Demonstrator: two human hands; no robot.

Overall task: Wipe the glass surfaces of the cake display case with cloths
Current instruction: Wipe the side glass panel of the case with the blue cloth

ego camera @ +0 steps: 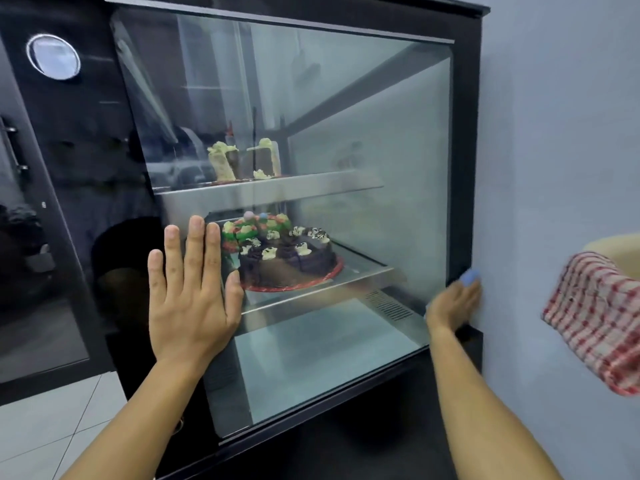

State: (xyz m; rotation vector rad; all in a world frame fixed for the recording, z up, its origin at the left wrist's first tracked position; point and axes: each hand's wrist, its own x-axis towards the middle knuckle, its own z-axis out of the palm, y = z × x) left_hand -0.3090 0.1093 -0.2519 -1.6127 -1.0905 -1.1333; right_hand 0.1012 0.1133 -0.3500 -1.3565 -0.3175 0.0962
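Note:
The black-framed cake display case has a large glass panel (363,140) facing me. My left hand (192,292) lies flat on the lower left of the glass with fingers spread, holding nothing. My right hand (453,301), blurred, is at the panel's lower right corner on the black frame next to the wall. A small bit of blue cloth (470,277) shows at its fingertips. Inside, a chocolate cake (294,258) sits on the lower shelf and cake slices (242,161) on the upper shelf.
A red-and-white checked cloth (595,323) hangs over a cream object at the right, close to the blue wall (554,133). A dark glass-door cabinet (52,202) stands left of the case. White floor tiles (45,427) lie at the lower left.

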